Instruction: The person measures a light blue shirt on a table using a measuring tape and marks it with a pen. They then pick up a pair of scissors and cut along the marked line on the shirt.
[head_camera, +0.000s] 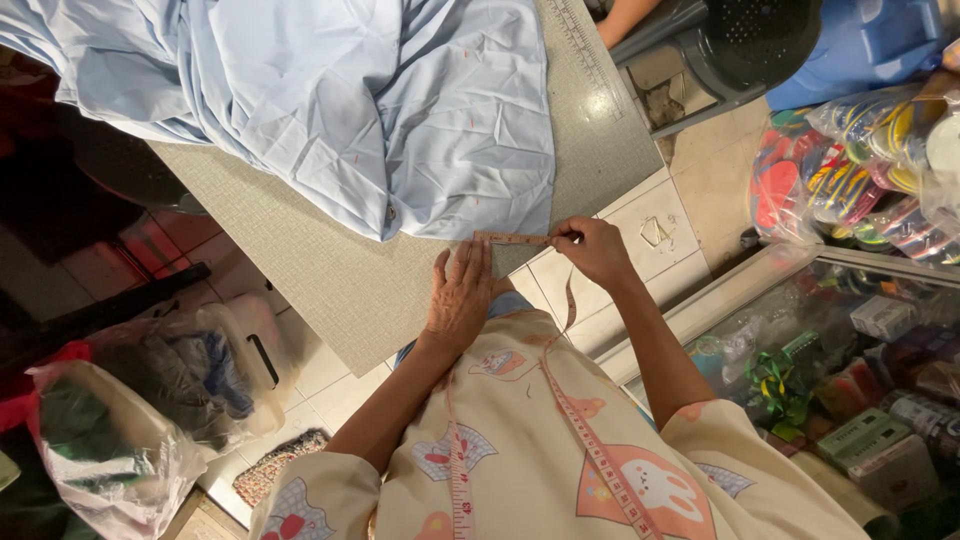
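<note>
Draped round the neck and down the cream printed shirt, an orange-pink cloth measuring tape (590, 445) runs up to the grey speckled worktable (330, 265), where its free end is stretched flat along the table's near edge. At that edge the left hand (460, 295) lies palm down with fingers together and extended, pressing the tape end and table surface just below the hem of a pale blue, creased cotton fabric (380, 110). Just off the table's near corner, the right hand (592, 250) pinches the tape between thumb and fingertips, pulling it taut toward the left hand. The blue fabric covers most of the tabletop, its lower hem touching the tape. A clear ruler (585, 45) lies along the table's far side. Beside the table, on the tiled floor, stand clear plastic bags of clothing (130, 400). Well away from the table, past the right hand, sits a glass display case (860, 340) with bagged colourful ribbon rolls (860, 160) on top.
</note>
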